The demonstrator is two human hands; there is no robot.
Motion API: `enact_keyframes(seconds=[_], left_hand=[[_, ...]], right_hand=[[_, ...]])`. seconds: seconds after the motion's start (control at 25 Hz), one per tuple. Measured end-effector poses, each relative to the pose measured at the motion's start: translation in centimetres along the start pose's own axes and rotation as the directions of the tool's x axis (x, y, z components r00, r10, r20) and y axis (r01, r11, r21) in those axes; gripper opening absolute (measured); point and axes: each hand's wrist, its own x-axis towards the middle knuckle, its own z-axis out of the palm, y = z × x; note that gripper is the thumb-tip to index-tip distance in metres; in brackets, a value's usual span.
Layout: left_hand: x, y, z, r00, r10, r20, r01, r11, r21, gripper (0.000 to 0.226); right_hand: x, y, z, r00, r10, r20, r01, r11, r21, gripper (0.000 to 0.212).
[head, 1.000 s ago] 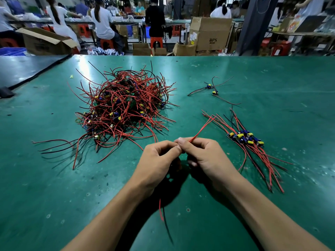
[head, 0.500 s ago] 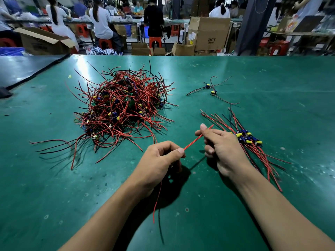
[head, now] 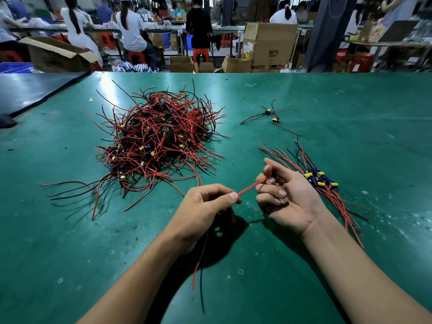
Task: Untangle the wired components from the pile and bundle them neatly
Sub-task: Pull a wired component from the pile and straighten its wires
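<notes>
A big tangled pile of red and black wires with small blue and yellow parts lies on the green table, left of centre. My left hand pinches one wired component; its red wire runs up to my right hand, whose fingers curl around the wire's end, palm turned up. More red and black wire hangs down below my left hand. A sorted bundle of the same components lies just right of my right hand.
Two loose components lie farther back on the table. A dark mat borders the table at the far left. Beyond the far edge stand cardboard boxes, red stools and people working at benches.
My right hand slid away from my left along the red wire, moving right and turning palm up. The stretch of wire between the hands grew, then my right hand closed on its end.
</notes>
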Motion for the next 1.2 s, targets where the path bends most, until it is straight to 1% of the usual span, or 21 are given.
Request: enact_keyframes(seconds=[0.12, 0.16, 0.2, 0.24, 0.28, 0.32, 0.36, 0.4, 0.44, 0.52, 0.6, 0.68, 0.72, 0.8, 0.84, 0.88, 0.96, 1.0, 1.04, 1.12, 1.2], left_hand=[[0.2, 0.1, 0.2, 0.997, -0.008, -0.072, 0.005, 0.999, -0.049, 0.013], [0.2, 0.1, 0.2, 0.996, -0.005, -0.091, 0.001, 0.999, -0.048, 0.013], [0.2, 0.1, 0.2, 0.995, -0.004, -0.102, 0.000, 0.999, -0.042, 0.013], [0.2, 0.2, 0.1, 0.994, -0.008, -0.108, 0.003, 0.999, -0.045, 0.013], [0.1, 0.3, 0.0, 0.993, -0.019, -0.116, 0.011, 0.998, -0.068, 0.013], [0.1, 0.5, -0.1, 0.991, -0.038, -0.127, 0.024, 0.994, -0.110, 0.014], [0.2, 0.7, -0.3, 0.988, -0.057, -0.143, 0.033, 0.986, -0.162, 0.014], [0.3, 0.9, -0.5, 0.984, -0.072, -0.165, 0.035, 0.976, -0.216, 0.014], [0.4, 1.1, -0.7, 0.978, -0.078, -0.194, 0.025, 0.966, -0.258, 0.015], [0.7, 1.2, -1.3, 0.960, -0.068, -0.273, -0.001, 0.969, -0.246, 0.015], [0.8, 1.4, -1.7, 0.944, -0.063, -0.325, -0.013, 0.974, -0.225, 0.014], [0.8, 1.4, -1.8, 0.939, -0.087, -0.334, -0.007, 0.963, -0.270, 0.013], [0.8, 1.4, -1.7, 0.939, -0.107, -0.328, 0.003, 0.953, -0.303, 0.012], [0.8, 1.4, -1.6, 0.941, -0.132, -0.310, 0.024, 0.944, -0.330, 0.011], [0.8, 1.3, -1.6, 0.944, -0.135, -0.300, 0.029, 0.943, -0.333, 0.011], [0.7, 1.3, -1.6, 0.950, -0.135, -0.282, 0.031, 0.939, -0.343, 0.011], [0.6, 1.4, -1.8, 0.971, -0.121, -0.206, 0.037, 0.927, -0.373, 0.013], [0.5, 1.4, -1.9, 0.982, -0.114, -0.151, 0.047, 0.920, -0.389, 0.013], [0.4, 1.5, -2.0, 0.989, -0.112, -0.097, 0.062, 0.909, -0.413, 0.012], [0.4, 1.4, -2.0, 0.991, -0.131, -0.008, 0.114, 0.888, -0.445, 0.016], [0.4, 1.1, -1.8, 0.981, -0.180, 0.066, 0.190, 0.872, -0.451, 0.017]], right_hand=[[0.4, 0.3, -0.1, 0.995, -0.103, -0.008, 0.101, 0.985, -0.138, 0.038], [0.5, 0.6, -0.1, 0.990, -0.140, -0.030, 0.131, 0.970, -0.205, 0.045], [0.5, 0.9, -0.3, 0.982, -0.183, -0.052, 0.159, 0.939, -0.305, 0.044], [0.7, 1.4, -0.5, 0.968, -0.246, -0.055, 0.197, 0.872, -0.448, 0.036], [0.7, 1.9, -0.8, 0.945, -0.327, -0.019, 0.243, 0.739, -0.629, 0.026], [0.7, 2.5, -1.1, 0.918, -0.392, 0.058, 0.281, 0.540, -0.794, 0.017], [0.6, 3.0, -1.2, 0.895, -0.413, 0.167, 0.314, 0.321, -0.893, 0.011], [0.6, 3.4, -1.4, 0.885, -0.383, 0.264, 0.343, 0.153, -0.927, 0.009], [0.5, 3.8, -1.4, 0.888, -0.324, 0.327, 0.366, 0.067, -0.928, 0.011], [0.2, 4.3, -1.2, 0.886, -0.237, 0.399, 0.408, -0.012, -0.913, 0.019], [0.1, 4.8, -1.1, 0.863, -0.249, 0.439, 0.429, -0.094, -0.898, 0.033], [0.1, 5.3, -0.8, 0.831, -0.320, 0.455, 0.438, -0.129, -0.890, 0.043], [0.1, 5.5, -0.7, 0.804, -0.366, 0.469, 0.451, -0.138, -0.882, 0.044], [0.2, 5.6, -0.4, 0.715, -0.475, 0.513, 0.509, -0.149, -0.848, 0.036], [0.2, 5.6, -0.3, 0.686, -0.522, 0.508, 0.532, -0.118, -0.839, 0.033], [0.2, 5.4, -0.1, 0.695, -0.555, 0.458, 0.538, -0.022, -0.843, 0.032], [0.2, 5.0, 0.4, 0.782, -0.544, 0.304, 0.526, 0.316, -0.790, 0.030], [0.1, 4.6, 0.7, 0.823, -0.512, 0.247, 0.504, 0.459, -0.731, 0.029], [0.0, 4.2, 0.8, 0.853, -0.475, 0.215, 0.480, 0.551, -0.683, 0.028], [-0.3, 3.4, 0.9, 0.897, -0.378, 0.228, 0.433, 0.656, -0.618, 0.025], [-0.6, 2.9, 0.8, 0.932, -0.245, 0.268, 0.361, 0.707, -0.608, 0.023]])
